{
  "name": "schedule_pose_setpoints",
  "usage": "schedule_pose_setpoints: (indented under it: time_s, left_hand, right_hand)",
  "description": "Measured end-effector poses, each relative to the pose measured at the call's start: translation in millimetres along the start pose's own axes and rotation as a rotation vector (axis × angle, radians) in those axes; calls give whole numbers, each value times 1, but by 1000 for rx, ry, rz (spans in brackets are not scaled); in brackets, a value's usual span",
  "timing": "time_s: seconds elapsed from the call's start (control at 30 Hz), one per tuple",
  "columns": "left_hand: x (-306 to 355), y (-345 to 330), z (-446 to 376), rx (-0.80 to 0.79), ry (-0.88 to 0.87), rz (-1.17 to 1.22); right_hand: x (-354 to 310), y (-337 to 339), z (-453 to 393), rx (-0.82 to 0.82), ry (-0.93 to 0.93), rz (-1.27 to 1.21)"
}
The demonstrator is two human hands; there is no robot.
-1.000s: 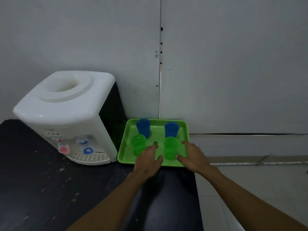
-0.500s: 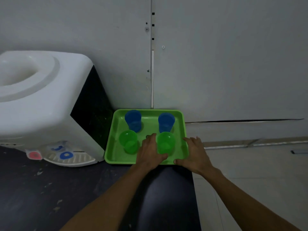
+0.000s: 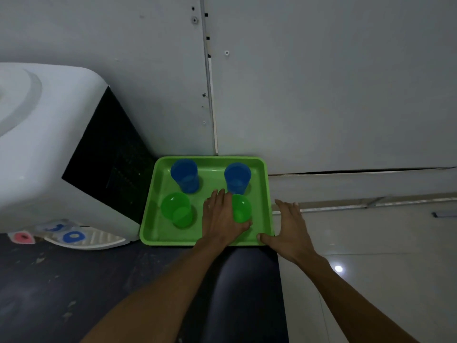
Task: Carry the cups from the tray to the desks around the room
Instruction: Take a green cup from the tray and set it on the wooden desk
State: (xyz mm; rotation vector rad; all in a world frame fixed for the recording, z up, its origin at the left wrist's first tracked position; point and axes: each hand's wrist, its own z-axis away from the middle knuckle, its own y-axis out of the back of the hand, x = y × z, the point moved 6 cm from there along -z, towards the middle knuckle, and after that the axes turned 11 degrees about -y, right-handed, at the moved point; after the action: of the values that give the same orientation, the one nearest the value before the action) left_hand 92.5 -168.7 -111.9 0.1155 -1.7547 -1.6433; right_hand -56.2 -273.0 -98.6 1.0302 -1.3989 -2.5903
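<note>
A green tray [image 3: 210, 160] sits at the back right corner of a black table [image 3: 61, 280]. Two blue cups [image 3: 185, 175] [image 3: 237, 178] stand in its far row. One green cup [image 3: 176, 210] stands near left, another green cup [image 3: 241, 209] near right. My left hand [image 3: 218, 219] lies against the left side of the right green cup, its thumb curled round the cup's near side. My right hand [image 3: 289, 226] is flat beside the tray's right edge, thumb touching the front right corner, fingers straight.
A white water dispenser [image 3: 44, 144] with pink and blue taps stands directly left of the tray. A grey wall [image 3: 321, 95] rises right behind it. The table ends just right of the tray, with pale tiled floor [image 3: 371, 256] below.
The view has come closer to the tray. My left hand slid right against the near right green cup and its thumb wrapped round it. My right hand moved out to the tray's right edge.
</note>
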Motion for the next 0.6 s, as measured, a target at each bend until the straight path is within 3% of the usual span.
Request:
schedule_pose_setpoints:
  time_s: [0.4, 0.6]
  left_hand:
    - [5, 16, 10, 122, -95, -52]
    - [23, 39, 22, 166, -256, 89]
  right_hand:
    - [3, 17, 9, -36, -111, -179]
    - [9, 31, 26, -99, -346, -632]
